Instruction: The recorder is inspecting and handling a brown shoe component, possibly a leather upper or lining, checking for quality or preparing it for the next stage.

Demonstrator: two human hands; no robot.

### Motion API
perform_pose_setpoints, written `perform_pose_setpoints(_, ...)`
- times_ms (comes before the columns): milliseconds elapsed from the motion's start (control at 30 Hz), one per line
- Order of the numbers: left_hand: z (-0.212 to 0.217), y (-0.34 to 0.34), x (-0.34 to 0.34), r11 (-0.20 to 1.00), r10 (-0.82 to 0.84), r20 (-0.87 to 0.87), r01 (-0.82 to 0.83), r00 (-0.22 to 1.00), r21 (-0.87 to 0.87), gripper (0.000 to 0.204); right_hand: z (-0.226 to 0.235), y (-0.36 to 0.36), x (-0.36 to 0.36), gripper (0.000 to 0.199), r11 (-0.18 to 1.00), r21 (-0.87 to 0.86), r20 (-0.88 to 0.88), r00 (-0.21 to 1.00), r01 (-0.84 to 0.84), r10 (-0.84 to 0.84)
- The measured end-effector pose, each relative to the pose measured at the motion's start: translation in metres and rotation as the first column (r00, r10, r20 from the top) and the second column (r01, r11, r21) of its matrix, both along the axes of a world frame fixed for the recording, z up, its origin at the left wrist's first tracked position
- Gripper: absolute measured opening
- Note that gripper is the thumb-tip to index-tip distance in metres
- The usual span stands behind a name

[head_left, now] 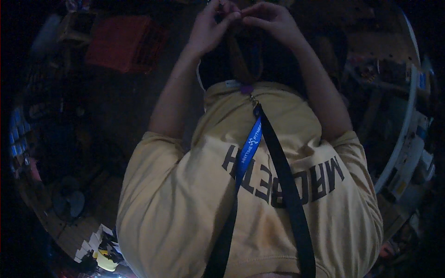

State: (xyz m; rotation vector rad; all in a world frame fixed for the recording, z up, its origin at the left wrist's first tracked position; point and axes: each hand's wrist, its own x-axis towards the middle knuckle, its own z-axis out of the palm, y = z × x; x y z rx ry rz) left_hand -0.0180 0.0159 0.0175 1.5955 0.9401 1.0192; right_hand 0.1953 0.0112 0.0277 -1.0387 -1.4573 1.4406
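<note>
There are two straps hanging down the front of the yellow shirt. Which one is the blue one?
The blue strap is the shorter, narrower one on the person's left, with pale print along it. The black strap beside it is wider, plain and runs further down.

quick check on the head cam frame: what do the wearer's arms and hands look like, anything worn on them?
Both forearms are bare. The left hand and right hand show no gloves; the dim light hides any rings or watch. Short sleeves of a pale yellow T-shirt with dark lettering end above the elbows. A lanyard, blue and black, hangs down the chest.
</note>
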Motion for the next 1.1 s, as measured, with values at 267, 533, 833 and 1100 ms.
perform_pose_setpoints(267, 0.002, -0.002, 0.012, 0.997, 0.071, 0.006, -0.071, 0.997, -0.005, 0.023, -0.034, -0.003, 0.011, 0.023, 0.957, 0.077, 0.066, 0.956, 0.281, -0.286)
perform_pose_setpoints(533, 0.007, -0.002, 0.020, 0.994, 0.095, -0.024, -0.097, 0.995, -0.053, 0.019, -0.015, -0.009, 0.003, 0.022, 0.936, 0.160, 0.103, 0.937, 0.314, -0.332)
perform_pose_setpoints(833, 0.010, 0.000, 0.017, 0.981, 0.119, -0.052, -0.125, 0.992, -0.147, 0.020, 0.013, -0.007, 0.017, 0.021, 0.989, 0.098, 0.081, 0.990, 0.107, -0.115)
perform_pose_setpoints(1100, -0.002, 0.005, 0.010, 0.987, 0.066, 0.044, -0.059, 0.997, -0.149, 0.021, 0.029, -0.001, 0.012, 0.015, 0.987, 0.154, 0.235, 0.968, 0.054, -0.090)
